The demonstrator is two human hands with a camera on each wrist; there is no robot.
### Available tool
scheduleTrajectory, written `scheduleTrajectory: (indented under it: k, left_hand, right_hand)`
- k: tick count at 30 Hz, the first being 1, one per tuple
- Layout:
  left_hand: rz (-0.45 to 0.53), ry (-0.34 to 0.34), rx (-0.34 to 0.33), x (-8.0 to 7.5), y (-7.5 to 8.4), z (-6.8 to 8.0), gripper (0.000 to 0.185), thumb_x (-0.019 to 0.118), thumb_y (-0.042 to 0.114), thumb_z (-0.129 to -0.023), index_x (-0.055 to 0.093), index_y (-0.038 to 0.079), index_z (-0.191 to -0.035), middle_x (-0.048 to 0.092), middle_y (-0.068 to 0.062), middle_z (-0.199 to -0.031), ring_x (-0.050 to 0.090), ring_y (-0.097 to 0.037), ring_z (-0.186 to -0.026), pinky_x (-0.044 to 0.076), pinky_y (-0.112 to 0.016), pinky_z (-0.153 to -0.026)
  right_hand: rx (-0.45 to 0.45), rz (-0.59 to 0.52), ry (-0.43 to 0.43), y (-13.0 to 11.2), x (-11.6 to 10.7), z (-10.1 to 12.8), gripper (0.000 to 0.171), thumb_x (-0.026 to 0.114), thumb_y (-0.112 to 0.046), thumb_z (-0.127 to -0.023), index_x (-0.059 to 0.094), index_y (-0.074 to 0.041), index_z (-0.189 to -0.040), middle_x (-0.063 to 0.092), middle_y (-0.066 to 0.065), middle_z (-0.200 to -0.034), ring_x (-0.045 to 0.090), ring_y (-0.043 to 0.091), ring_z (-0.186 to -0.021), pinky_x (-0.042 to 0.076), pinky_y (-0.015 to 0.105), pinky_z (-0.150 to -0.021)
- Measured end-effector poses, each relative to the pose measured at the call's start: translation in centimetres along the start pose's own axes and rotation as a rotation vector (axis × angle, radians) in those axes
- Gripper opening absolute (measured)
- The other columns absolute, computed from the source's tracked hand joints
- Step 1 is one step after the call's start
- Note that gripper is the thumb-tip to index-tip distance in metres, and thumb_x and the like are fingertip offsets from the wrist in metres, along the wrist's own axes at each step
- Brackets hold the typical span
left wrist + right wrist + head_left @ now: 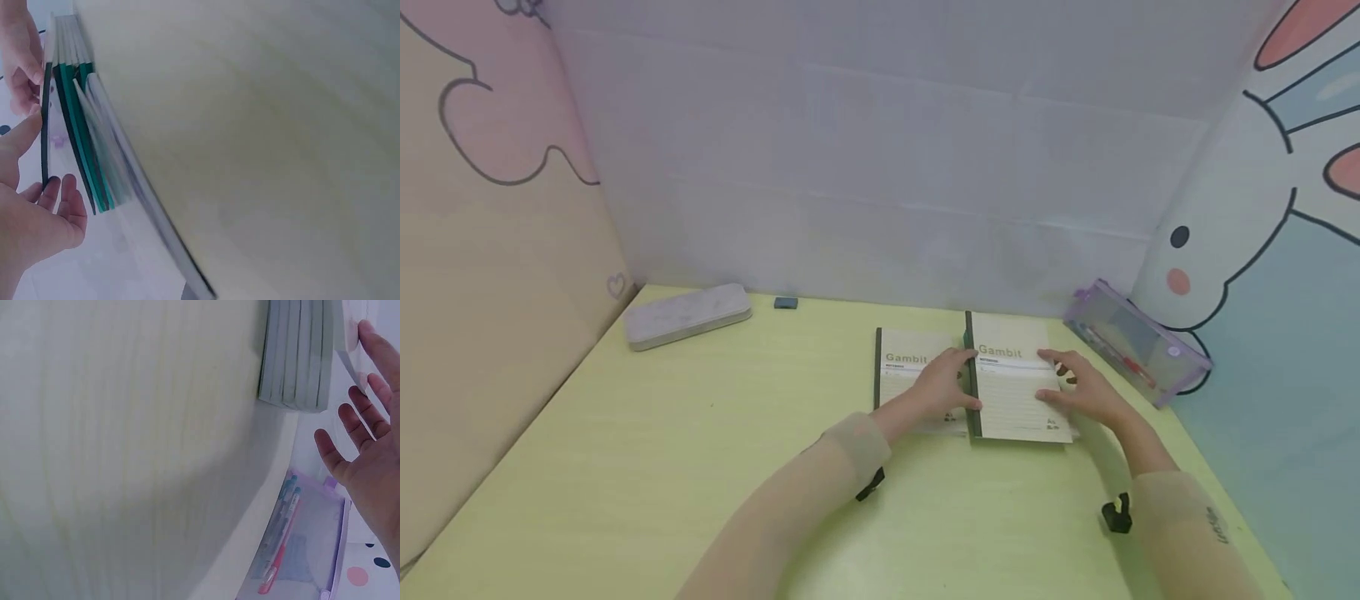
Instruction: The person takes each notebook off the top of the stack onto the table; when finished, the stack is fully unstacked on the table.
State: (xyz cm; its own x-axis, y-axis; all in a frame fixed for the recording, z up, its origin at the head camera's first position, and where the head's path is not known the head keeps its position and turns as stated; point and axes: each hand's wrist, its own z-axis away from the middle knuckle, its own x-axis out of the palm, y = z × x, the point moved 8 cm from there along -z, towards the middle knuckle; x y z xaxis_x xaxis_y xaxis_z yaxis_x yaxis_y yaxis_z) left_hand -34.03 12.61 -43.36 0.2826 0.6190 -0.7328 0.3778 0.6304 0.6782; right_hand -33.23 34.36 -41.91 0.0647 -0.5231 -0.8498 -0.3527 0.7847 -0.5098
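A cream notebook (1011,400) marked "Gambit", with a dark spine, is held by both hands. My left hand (938,385) grips it along the spine, thumb and fingertips at that edge. My right hand (1086,387) holds the opposite edge between thumb and fingers, its other fingers spread. In the left wrist view, a gap shows between the held notebook and a stack of notebooks (78,125) with green and black spines. The right wrist view shows the page edges of that stack (294,356). Left of it lies another Gambit notebook (893,385), partly hidden by my left hand.
A clear pencil pouch (1138,346) with purple trim, pens inside, leans by the right wall. At the back left lies a pale pencil case (688,317), with a small dark blue block (786,302) beside it. Printed cloth walls edge the yellow table (737,417).
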Motion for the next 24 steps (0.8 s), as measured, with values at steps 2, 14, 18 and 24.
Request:
scheduleTrajectory:
  k: [2, 14, 18, 24]
  left_hand:
    - [0.044, -0.002, 0.003, -0.5, 0.0, 0.0, 0.090, 0.082, 0.030, -0.072, 0.034, 0.018, -0.147, 0.047, -0.003, -0.135, 0.056, -0.015, -0.107, 0.049, -0.023, -0.084]
    - [0.138, 0.069, 0.035, -5.5, -0.7, -0.1, 0.081, 0.079, 0.012, -0.076, 0.037, 0.014, -0.145, 0.052, -0.004, -0.115, 0.055, -0.008, -0.083, 0.046, -0.018, -0.065]
    - [0.177, 0.071, 0.032, -7.2, -1.0, 0.4, 0.081, 0.078, 0.009, -0.077, 0.036, 0.013, -0.145, 0.052, -0.006, -0.118, 0.057, -0.008, -0.081, 0.048, -0.018, -0.063]
    - [0.202, 0.084, 0.028, -10.0, -2.2, 1.3, 0.079, 0.076, 0.007, -0.078, 0.036, 0.014, -0.146, 0.052, -0.006, -0.119, 0.058, -0.012, -0.081, 0.049, -0.021, -0.063]
  right_hand:
    - [-0.034, 0.011, 0.010, -0.7, -0.1, -0.1, 0.071, 0.074, -0.025, -0.082, 0.041, -0.002, -0.140, 0.048, 0.016, -0.118, 0.047, 0.025, -0.093, 0.046, 0.048, -0.081]
    - [-0.082, -0.078, -0.030, -4.9, -0.6, -2.1, 0.069, 0.069, -0.011, -0.086, 0.034, -0.003, -0.145, 0.045, 0.020, -0.125, 0.060, 0.014, -0.082, 0.053, 0.022, -0.077]
    - [-0.059, -0.110, -0.012, -6.1, -0.6, -2.8, 0.067, 0.069, -0.014, -0.086, 0.037, -0.004, -0.144, 0.044, 0.021, -0.130, 0.059, 0.012, -0.084, 0.051, 0.022, -0.073]
    - [0.007, -0.237, 0.016, -7.9, -0.5, -3.8, 0.064, 0.072, -0.022, -0.084, 0.044, -0.012, -0.141, 0.051, 0.013, -0.119, 0.057, 0.005, -0.084, 0.047, 0.020, -0.064]
